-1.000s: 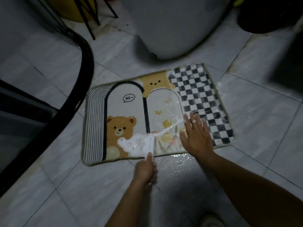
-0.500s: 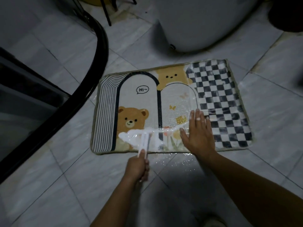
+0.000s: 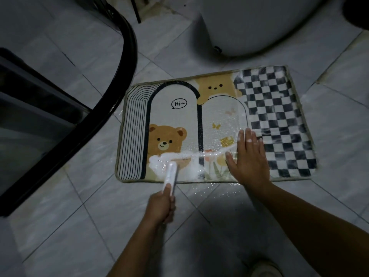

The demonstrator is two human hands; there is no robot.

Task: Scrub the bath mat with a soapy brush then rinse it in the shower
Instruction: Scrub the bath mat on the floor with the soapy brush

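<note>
Mat position: bath mat point(image 3: 173, 120) lies flat on the tiled floor point(image 3: 60, 236), one long edge towards the person.
Mat pattern: black arch lines fill the left end. Two arched panels with bears and a "Hi~" bubble sit in the middle, and black-and-white checks cover the right end.
Left hand: left hand point(image 3: 161, 204) sits on the near side of the mat's edge, over the tiles. Its fingers are curled round the brush handle and the thumb lies along the top.
Brush: white brush point(image 3: 171, 174) points away from the person across the near edge. Its head is down on the mat just below the brown bear, and the bristles are hidden in suds.
Foam: white foam point(image 3: 157, 159) gathers around the brush head and trails as a thin wet ridge rightwards to the other hand.
Right hand: right hand point(image 3: 248, 158) presses palm down on the near part of the mat, where the right arched panel meets the checks. The fingers are straight and close together, the thumb is spread to the left, and white flecks show on the fingertips.
Wetness: the right arched panel glistens, and droplets dot the tiles just in front of the near edge.
Surroundings: black curved frame point(image 3: 119, 86) sweeps across the floor at the left, passing just beside the mat's far left corner; contact cannot be told. A white rounded fixture point(image 3: 259, 27) stands beyond the far edge.
Light: dim, and a pale shape at the bottom edge is too dark to identify.
</note>
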